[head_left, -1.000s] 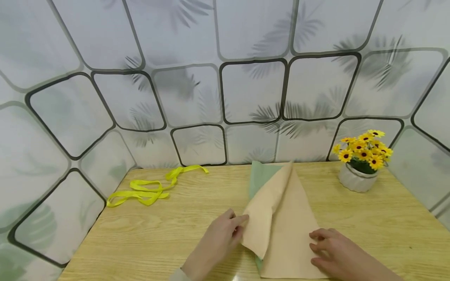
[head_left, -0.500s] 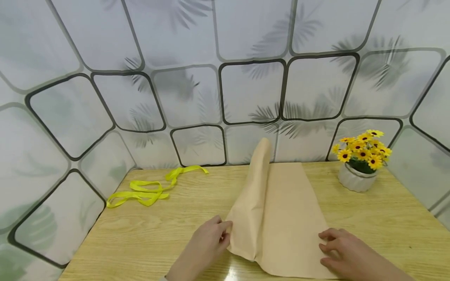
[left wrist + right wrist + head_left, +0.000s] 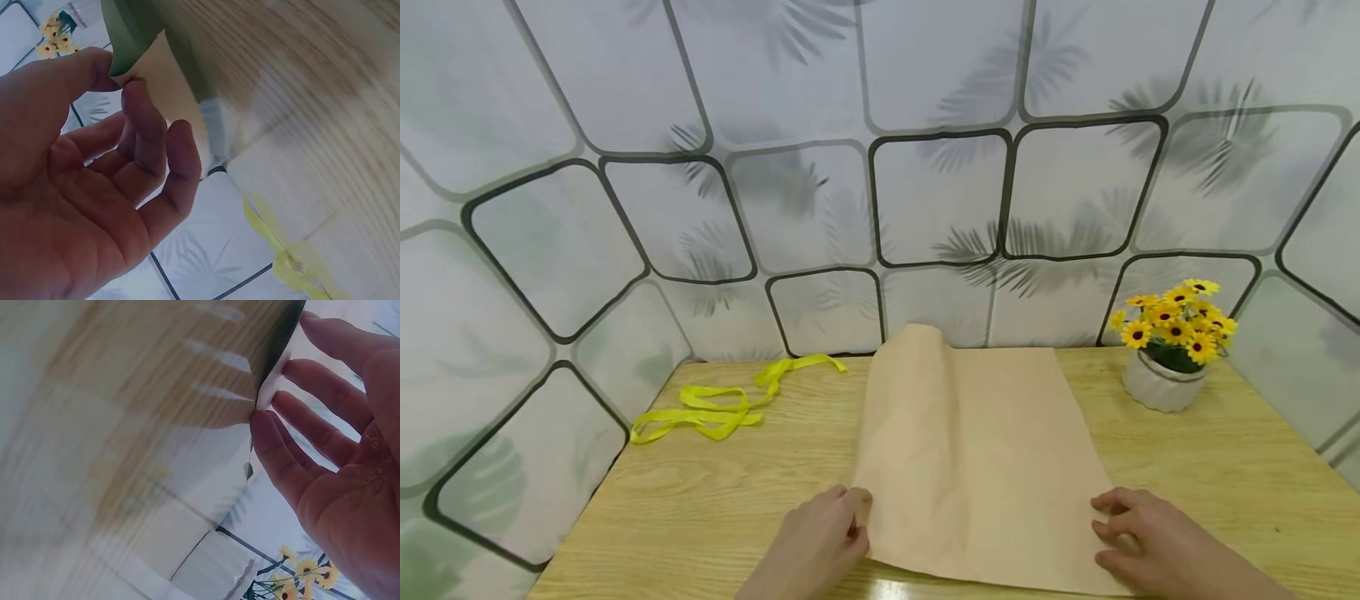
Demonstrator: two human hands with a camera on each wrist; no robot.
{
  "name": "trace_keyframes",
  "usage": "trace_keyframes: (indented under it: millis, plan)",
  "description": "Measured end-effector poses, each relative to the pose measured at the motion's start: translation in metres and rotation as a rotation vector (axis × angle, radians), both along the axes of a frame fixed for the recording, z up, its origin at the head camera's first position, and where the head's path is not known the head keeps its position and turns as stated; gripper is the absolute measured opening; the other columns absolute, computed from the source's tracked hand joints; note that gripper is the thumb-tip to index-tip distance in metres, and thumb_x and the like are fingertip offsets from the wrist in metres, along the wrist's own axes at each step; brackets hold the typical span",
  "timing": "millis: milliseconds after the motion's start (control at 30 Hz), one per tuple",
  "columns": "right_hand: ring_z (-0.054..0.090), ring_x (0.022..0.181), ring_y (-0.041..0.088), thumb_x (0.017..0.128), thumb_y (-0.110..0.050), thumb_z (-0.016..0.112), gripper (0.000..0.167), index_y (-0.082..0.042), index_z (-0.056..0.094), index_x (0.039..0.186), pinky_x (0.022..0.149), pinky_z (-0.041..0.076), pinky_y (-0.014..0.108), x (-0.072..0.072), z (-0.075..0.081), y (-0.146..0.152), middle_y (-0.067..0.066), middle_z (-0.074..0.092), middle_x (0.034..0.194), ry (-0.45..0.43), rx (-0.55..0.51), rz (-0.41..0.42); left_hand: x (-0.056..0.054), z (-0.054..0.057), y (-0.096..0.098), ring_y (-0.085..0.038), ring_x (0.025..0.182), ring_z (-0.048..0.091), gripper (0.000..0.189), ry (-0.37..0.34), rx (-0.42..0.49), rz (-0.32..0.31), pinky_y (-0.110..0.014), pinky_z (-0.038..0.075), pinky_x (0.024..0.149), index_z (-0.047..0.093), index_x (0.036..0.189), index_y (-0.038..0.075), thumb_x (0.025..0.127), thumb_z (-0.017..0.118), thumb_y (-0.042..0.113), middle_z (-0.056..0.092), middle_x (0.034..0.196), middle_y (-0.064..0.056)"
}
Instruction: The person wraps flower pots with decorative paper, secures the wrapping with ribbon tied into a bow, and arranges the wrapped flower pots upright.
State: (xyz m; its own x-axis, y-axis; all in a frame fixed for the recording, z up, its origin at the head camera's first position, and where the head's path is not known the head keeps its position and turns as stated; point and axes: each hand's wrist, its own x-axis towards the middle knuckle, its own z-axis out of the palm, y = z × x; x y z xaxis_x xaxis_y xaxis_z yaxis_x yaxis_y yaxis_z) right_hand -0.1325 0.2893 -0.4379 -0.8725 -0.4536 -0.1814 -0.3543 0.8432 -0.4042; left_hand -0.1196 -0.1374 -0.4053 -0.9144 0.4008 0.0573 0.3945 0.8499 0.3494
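A large tan sheet of wrapping paper (image 3: 1022, 467) lies on the wooden table, its left part bowed up in a soft curl. In the left wrist view, green shows on the underside of the paper (image 3: 172, 87). My left hand (image 3: 820, 533) pinches the lower left edge between thumb and index finger, the other fingers loosely bent. At the lower right edge, the fingertips of my right hand (image 3: 1150, 533) touch the paper, fingers gently extended. In the right wrist view, that hand (image 3: 337, 425) has its thumb and fingers spread along the paper's edge.
A loosely looped yellow ribbon (image 3: 718, 408) lies at the back left of the wooden table (image 3: 715, 517). Back right stands a white pot (image 3: 1161, 383) of yellow artificial flowers (image 3: 1176, 321). A patterned curtain (image 3: 820, 200) encloses the table's back and sides.
My left hand has drawn the paper's left edge leftward, opening the folded flap out and covering the green part. My right hand has shifted slightly right along with the right edge.
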Motion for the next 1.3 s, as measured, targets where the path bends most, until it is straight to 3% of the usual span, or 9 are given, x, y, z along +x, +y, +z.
trace_keyframes:
  millis: [133, 200, 300, 533, 667, 933, 1067, 1167, 1300]
  plan:
    - [0.064, 0.105, 0.032, 0.088, -0.045, 0.078, 0.023, -0.025, 0.079, 0.1, 0.083, 0.057, 0.035, 0.001, -0.001, 0.003, 0.003, 0.065, 0.125, 0.035, 0.021, 0.006, 0.0, 0.001, -0.001, -0.004, 0.057, 0.038, 0.013, -0.054, -0.045, -0.018, -0.022, 0.033, 0.047, 0.061, 0.081, 0.019, 0.085, 0.071, 0.013, 0.047, 0.067, 0.01]
    - [0.064, 0.106, 0.034, 0.088, -0.044, 0.078, 0.024, -0.023, 0.08, 0.101, 0.084, 0.057, 0.038, 0.001, -0.002, 0.004, 0.004, 0.066, 0.125, 0.042, 0.022, 0.013, 0.0, 0.0, -0.002, -0.004, 0.057, 0.039, 0.005, -0.066, -0.055, -0.037, -0.022, 0.034, 0.048, 0.067, 0.088, 0.015, 0.085, 0.072, 0.015, 0.05, 0.068, 0.009]
    - [0.063, 0.108, 0.035, 0.088, -0.043, 0.078, 0.025, -0.023, 0.079, 0.103, 0.085, 0.057, 0.041, 0.0, -0.001, 0.005, 0.004, 0.065, 0.127, 0.01, 0.024, -0.008, 0.0, -0.002, -0.002, -0.003, 0.057, 0.04, 0.016, -0.066, -0.064, -0.06, -0.021, 0.036, 0.048, 0.073, 0.1, 0.01, 0.086, 0.074, 0.018, 0.054, 0.071, 0.009]
    - [0.063, 0.11, 0.036, 0.087, -0.04, 0.079, 0.022, -0.023, 0.08, 0.101, 0.086, 0.057, 0.044, -0.001, 0.0, 0.007, 0.006, 0.065, 0.128, -0.024, 0.015, -0.04, 0.0, -0.006, -0.001, -0.009, 0.076, 0.046, 0.025, -0.044, -0.046, -0.065, -0.021, 0.04, 0.056, 0.076, 0.104, 0.015, 0.093, 0.075, 0.037, 0.054, 0.093, 0.004]
    - [0.063, 0.111, 0.036, 0.087, -0.04, 0.08, 0.022, -0.023, 0.08, 0.101, 0.085, 0.057, 0.043, -0.002, -0.001, 0.008, 0.006, 0.065, 0.128, -0.026, 0.011, -0.043, -0.002, -0.009, 0.0, -0.011, 0.08, 0.049, 0.012, -0.013, -0.067, -0.104, -0.022, 0.041, 0.057, 0.077, 0.102, 0.018, 0.096, 0.073, 0.027, 0.06, 0.099, 0.002]
    - [0.064, 0.107, 0.032, 0.086, -0.046, 0.079, 0.027, -0.024, 0.079, 0.103, 0.083, 0.057, 0.032, -0.003, -0.004, 0.014, 0.002, 0.065, 0.126, 0.026, 0.038, 0.001, -0.007, -0.012, -0.001, -0.009, 0.077, 0.048, 0.025, -0.135, -0.102, -0.087, -0.023, 0.045, 0.056, 0.074, 0.109, 0.017, 0.085, 0.081, 0.013, 0.058, 0.096, 0.004]
    - [0.065, 0.106, 0.031, 0.089, -0.043, 0.078, 0.027, -0.022, 0.079, 0.106, 0.081, 0.057, 0.03, -0.004, -0.004, 0.018, 0.005, 0.066, 0.125, 0.035, 0.005, 0.038, -0.011, -0.01, -0.003, -0.012, 0.086, 0.048, 0.02, -0.163, -0.052, -0.11, -0.025, 0.049, 0.065, 0.075, 0.102, 0.017, 0.083, 0.082, 0.019, 0.057, 0.101, 0.004]
    - [0.066, 0.104, 0.02, 0.091, -0.041, 0.076, 0.025, -0.022, 0.078, 0.107, 0.078, 0.056, 0.026, -0.004, -0.004, 0.02, 0.005, 0.067, 0.124, 0.049, -0.023, 0.047, -0.019, -0.01, -0.003, -0.015, 0.096, 0.051, 0.022, -0.147, -0.019, -0.134, -0.027, 0.053, 0.079, 0.07, 0.099, 0.018, 0.083, 0.084, 0.026, 0.057, 0.113, 0.003]
    - [0.062, 0.101, 0.0, 0.094, -0.038, 0.074, 0.018, -0.024, 0.078, 0.104, 0.073, 0.054, 0.022, -0.008, -0.002, 0.022, 0.004, 0.069, 0.12, 0.02, -0.107, 0.017, -0.032, -0.012, 0.0, -0.029, 0.124, 0.052, 0.046, -0.151, 0.01, -0.156, -0.041, 0.054, 0.097, 0.061, 0.119, 0.014, 0.082, 0.085, 0.028, 0.053, 0.141, -0.007]
